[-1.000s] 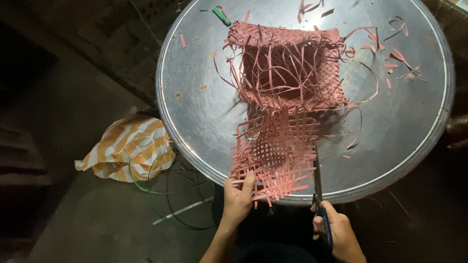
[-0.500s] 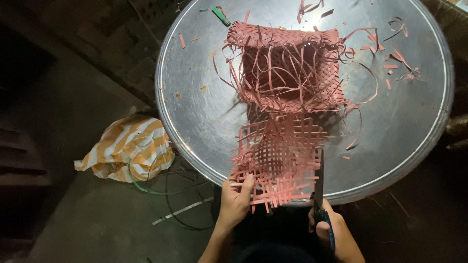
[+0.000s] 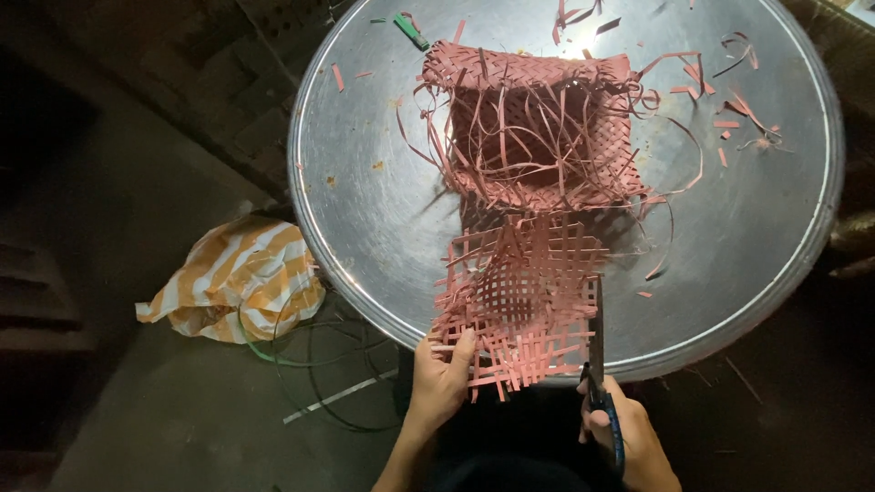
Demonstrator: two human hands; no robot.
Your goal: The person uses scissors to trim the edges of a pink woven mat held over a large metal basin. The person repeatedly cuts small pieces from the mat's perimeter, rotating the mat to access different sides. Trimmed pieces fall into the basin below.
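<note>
A half-woven basket of pink strips [image 3: 533,137] lies on a round metal tray [image 3: 365,210], its open square mouth facing up. A loosely woven pink flap [image 3: 519,305] hangs from it over the tray's near rim. My left hand [image 3: 439,383] pinches the flap's lower left corner. In my right hand [image 3: 629,437] is a pair of dark scissors with blue handles [image 3: 597,364], blades pointing up along the flap's right edge.
Cut pink strip scraps [image 3: 729,109] lie scattered on the tray's far right. A small green object [image 3: 410,30] sits at the tray's top left. An orange-and-white striped cloth [image 3: 241,278] and loops of green wire [image 3: 310,355] lie on the dark floor to the left.
The flap has shifted slightly in my left hand's grip, and the scissors have edged upward along its right edge. The basket on the tray stays put.
</note>
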